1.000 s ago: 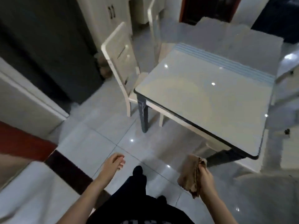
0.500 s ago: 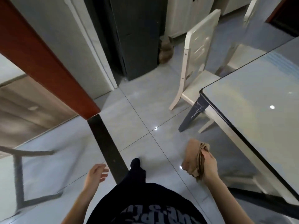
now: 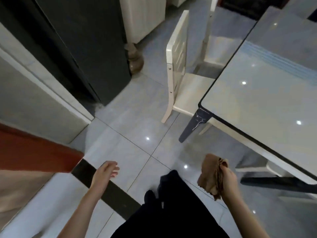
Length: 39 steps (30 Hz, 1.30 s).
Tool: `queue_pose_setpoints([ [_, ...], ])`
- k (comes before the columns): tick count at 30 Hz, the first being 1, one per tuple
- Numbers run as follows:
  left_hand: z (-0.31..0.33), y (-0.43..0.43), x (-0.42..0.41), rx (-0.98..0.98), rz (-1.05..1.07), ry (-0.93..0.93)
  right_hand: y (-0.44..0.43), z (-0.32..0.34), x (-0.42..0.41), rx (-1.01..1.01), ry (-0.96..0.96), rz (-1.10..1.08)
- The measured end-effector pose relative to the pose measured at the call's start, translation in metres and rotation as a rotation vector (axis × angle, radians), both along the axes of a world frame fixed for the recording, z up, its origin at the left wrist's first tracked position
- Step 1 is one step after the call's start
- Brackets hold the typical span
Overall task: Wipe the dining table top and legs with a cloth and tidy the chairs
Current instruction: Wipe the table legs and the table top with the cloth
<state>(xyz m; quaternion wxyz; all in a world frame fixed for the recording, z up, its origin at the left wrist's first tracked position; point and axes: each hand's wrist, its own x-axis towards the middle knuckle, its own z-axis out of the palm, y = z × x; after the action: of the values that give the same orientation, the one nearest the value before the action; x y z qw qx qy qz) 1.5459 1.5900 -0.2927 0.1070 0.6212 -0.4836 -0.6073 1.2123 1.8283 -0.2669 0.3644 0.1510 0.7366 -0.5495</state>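
A glossy grey dining table (image 3: 267,93) with a dark rim fills the right side. Its dark front leg (image 3: 192,126) stands at the near left corner, streaked with white marks. A cream chair (image 3: 178,66) sits tucked against the table's left side, and a second cream chair (image 3: 211,36) stands behind it. My right hand (image 3: 229,181) grips a bunched brown cloth (image 3: 211,176), low and in front of the table's near edge, apart from it. My left hand (image 3: 104,172) hangs over the floor with relaxed fingers, holding nothing.
A tall dark cabinet (image 3: 82,42) and a brown jar (image 3: 135,57) stand at the back left. A white cupboard (image 3: 144,16) is behind them. A red-brown door frame (image 3: 34,152) and dark threshold strip (image 3: 106,191) cross the tiled floor (image 3: 130,131) at left.
The view has swung back to the right, bringing more of the table top into sight. My right hand still holds the cloth; my left hand has risen slightly.
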Motion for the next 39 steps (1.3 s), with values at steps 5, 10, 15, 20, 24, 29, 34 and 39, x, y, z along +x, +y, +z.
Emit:
queue_pose_setpoints([
  [5,-0.011,-0.061,-0.075,0.008,-0.256,0.009,-0.027,-0.026,-0.022,-0.035,-0.039,-0.223],
  [10,-0.011,-0.11,-0.156,0.011,-0.514,-0.021,-0.08,-0.024,-0.045,-0.019,-0.056,-0.402],
  [15,0.005,-0.159,-0.227,-0.04,-0.823,-0.004,-0.129,-0.01,-0.069,-0.037,-0.035,-0.569],
  [20,0.014,-0.204,-0.294,-0.088,-1.089,0.038,-0.168,0.013,-0.08,-0.064,0.01,-0.696],
  [24,0.008,-0.233,-0.341,-0.077,-1.262,0.064,-0.19,0.011,-0.075,-0.117,0.045,-0.848],
  [29,-0.016,-0.275,-0.393,-0.033,-1.498,0.112,-0.213,-0.01,-0.037,-0.108,0.059,-1.093],
  [34,-0.044,-0.275,-0.425,0.029,-1.481,0.17,-0.236,-0.038,-0.011,-0.102,0.052,-1.219],
  [39,-0.104,-0.247,-0.444,-0.054,-1.561,0.192,-0.247,-0.085,-0.022,-0.047,0.092,-1.215],
])
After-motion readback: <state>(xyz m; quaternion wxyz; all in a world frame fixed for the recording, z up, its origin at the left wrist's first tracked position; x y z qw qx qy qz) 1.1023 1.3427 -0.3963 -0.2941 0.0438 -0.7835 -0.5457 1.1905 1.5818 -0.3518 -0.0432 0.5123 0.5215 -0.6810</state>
